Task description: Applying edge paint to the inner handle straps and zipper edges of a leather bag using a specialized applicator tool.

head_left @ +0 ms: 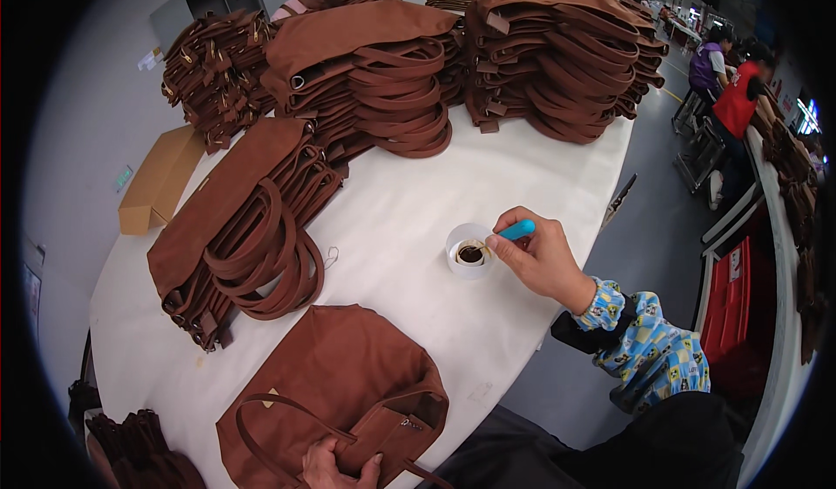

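Observation:
A brown handbag (326, 371) with a thin strap and a small metal plate lies near the table's front edge. At its lower edge my left hand (335, 470) grips the bag, thumb and fingers on the brown material below a patch pocket. My right hand (544, 258) pinches a small tool with a blue handle (519, 229). Its thin tip points down into a small white translucent cup (457, 243), which holds dark matter at the bottom. Whether the tip touches that matter is too small to tell.
Stacks of brown bags with looped handles (248, 254) line the table's left and far sides. An open cardboard box (161, 180) stands at the left edge. People sit working at the right, beyond a grey aisle. More brown pieces (144, 450) lie at lower left.

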Demonstrator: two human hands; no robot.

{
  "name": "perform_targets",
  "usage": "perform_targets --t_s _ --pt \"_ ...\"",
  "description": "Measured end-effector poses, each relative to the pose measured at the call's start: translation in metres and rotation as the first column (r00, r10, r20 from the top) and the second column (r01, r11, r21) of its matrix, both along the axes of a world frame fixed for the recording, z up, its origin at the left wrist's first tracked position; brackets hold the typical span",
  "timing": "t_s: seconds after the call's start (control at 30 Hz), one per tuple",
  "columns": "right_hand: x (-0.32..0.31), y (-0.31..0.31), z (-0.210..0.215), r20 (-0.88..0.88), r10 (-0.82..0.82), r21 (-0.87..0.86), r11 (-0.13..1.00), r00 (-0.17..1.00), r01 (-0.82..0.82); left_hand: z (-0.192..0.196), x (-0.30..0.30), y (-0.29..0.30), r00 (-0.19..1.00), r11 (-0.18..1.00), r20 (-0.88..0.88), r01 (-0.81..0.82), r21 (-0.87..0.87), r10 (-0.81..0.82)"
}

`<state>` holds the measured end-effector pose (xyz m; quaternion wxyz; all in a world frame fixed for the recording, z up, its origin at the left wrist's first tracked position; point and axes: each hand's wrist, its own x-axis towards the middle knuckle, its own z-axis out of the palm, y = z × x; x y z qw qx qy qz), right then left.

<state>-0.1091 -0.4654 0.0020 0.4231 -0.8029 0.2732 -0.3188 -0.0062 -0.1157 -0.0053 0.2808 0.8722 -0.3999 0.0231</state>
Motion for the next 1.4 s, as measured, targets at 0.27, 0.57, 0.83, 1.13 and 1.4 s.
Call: perform_targets --t_s 0.27,0.57,0.83,1.13,1.4 --pt "-0.006 0.001 -0.002 0.051 -0.042 -0.097 0.994 0.998 0.047 0.001 -0.004 0.003 1.0 1.0 -0.006 -0.001 0.008 0.001" --pt "-0.013 0.037 0.022 0.366 -0.014 0.215 0.974 0.93 -0.07 -0.018 0.006 0.01 1.0 0.999 0.012 -0.002 -0.048 0.002" --pt "-0.045 0.121 0.001 0.547 0.34 0.488 0.612 0.765 -0.622 -0.005 0.012 -0.001 0.998 0.995 -0.043 0.04 -0.089 -0.044" --pt "-0.046 0.167 -0.016 0.354 0.472 0.523 0.616 0.807 -0.59 -0.013 0.008 0.008 0.999 0.992 -0.036 0.033 -0.123 -0.037" --pt "-0.043 0.173 -0.014 0.193 0.538 0.44 0.7 0.82 -0.563 -0.013 0.007 0.008 0.998 0.989 -0.042 0.039 -0.143 -0.046"
